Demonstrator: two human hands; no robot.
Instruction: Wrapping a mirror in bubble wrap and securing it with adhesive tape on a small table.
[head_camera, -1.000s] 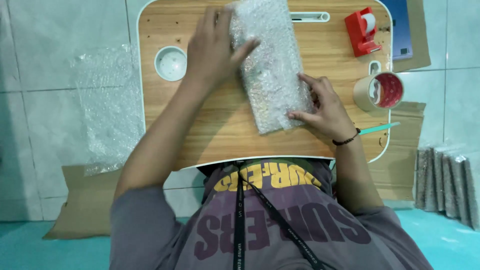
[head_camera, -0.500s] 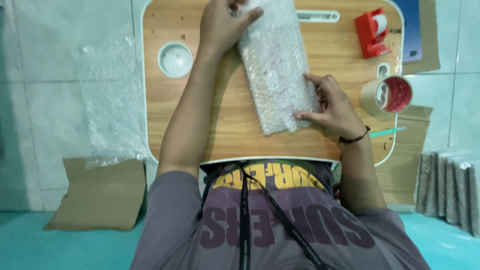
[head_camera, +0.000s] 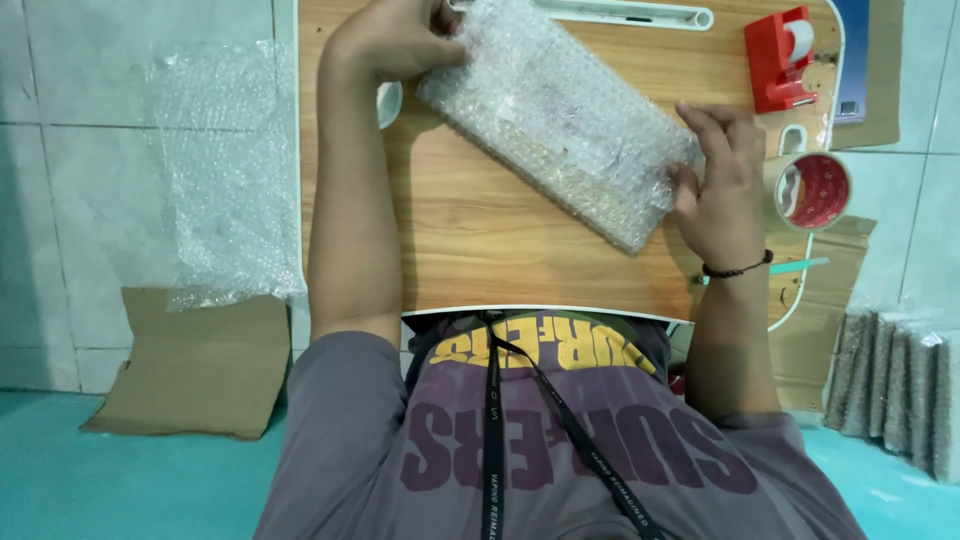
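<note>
The bubble-wrapped parcel (head_camera: 560, 120) lies diagonally on the bench (head_camera: 480, 240). The left hand (head_camera: 400, 40) grips its far end, the right hand (head_camera: 725, 180) apparently pinches its near end.

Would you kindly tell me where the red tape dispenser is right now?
In the head view, the red tape dispenser stands at the far right corner of the wooden table, beyond the right hand and above the tape roll.

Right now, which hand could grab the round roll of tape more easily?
Probably the right. The right hand holds the near end of the bubble-wrapped parcel, and the tape roll lies just beside it. The left hand grips the parcel's far end, on the other side of the table.
</note>
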